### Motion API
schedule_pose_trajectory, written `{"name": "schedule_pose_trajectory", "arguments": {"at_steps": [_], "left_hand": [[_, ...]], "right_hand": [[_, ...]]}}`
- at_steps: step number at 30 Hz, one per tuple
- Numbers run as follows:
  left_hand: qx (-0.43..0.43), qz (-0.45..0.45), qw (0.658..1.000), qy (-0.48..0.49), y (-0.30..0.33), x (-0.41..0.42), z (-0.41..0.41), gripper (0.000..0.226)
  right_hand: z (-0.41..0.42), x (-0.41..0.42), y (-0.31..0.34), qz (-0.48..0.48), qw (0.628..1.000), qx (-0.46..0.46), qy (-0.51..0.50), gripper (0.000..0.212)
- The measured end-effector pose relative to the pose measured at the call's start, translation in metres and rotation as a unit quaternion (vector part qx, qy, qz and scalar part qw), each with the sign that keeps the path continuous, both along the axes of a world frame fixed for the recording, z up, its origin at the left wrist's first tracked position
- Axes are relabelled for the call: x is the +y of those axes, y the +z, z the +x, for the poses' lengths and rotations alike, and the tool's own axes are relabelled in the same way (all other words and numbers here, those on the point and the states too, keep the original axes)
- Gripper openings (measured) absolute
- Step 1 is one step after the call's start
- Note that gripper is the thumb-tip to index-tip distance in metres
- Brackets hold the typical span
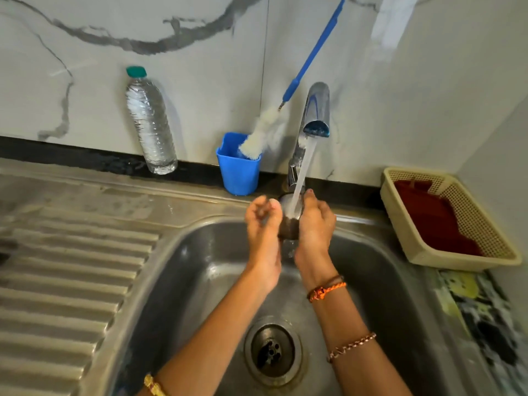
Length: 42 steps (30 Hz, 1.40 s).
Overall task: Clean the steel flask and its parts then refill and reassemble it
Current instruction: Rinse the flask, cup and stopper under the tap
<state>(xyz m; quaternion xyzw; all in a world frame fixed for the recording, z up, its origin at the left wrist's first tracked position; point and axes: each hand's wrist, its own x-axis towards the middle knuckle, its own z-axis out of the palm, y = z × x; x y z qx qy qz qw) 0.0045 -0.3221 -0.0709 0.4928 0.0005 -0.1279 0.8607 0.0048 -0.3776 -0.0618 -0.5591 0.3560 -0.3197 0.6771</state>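
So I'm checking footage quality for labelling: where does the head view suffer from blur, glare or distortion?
Head view: wide-angle bending curves the sink rim and counter edge; motion blur softens the left hand fingers and the bottle brush bristles; a bright glare streak on the wall tiles top right; the small steel cup under the water stream is partly washed out.

White marble-pattern wall [200, 47] with grey veining, black skirting strip [85, 158] at base. Stainless steel sink [177, 281] with ribbed drainboard [65, 281] at left. Patterned countertop [480, 315] at right. Even, diffuse lighting.
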Motion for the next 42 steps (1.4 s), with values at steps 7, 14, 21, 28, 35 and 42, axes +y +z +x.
{"name": "schedule_pose_trajectory", "arguments": {"at_steps": [7,14,21,28,35,42], "left_hand": [[0.103,0.035,0.993,-0.052,0.023,0.0,0.018,0.044],[-0.012,0.023,0.997,-0.073,0.008,0.009,0.007,0.026],[0.209,0.055,0.959,-0.186,0.031,0.02,0.037,0.04],[0.097,-0.019,0.981,-0.165,0.022,0.0,0.036,0.032],[0.093,0.145,0.965,-0.197,0.023,0.02,0.029,0.033],[0.148,0.086,0.961,-0.216,0.031,0.016,0.039,0.038]], "right_hand": [[-0.017,0.009,0.009,-0.31,0.938,-0.062,0.142,0.022],[-0.031,0.012,0.001,-0.361,0.919,0.042,0.155,0.034],[-0.034,-0.014,0.005,-0.761,0.61,0.014,0.222,0.013],[-0.029,0.022,0.014,-0.565,0.812,0.106,0.095,0.034],[-0.047,-0.03,-0.007,-0.747,0.615,0.093,0.236,0.027],[-0.044,0.006,0.0,-0.696,0.698,0.016,0.168,0.035]]}}
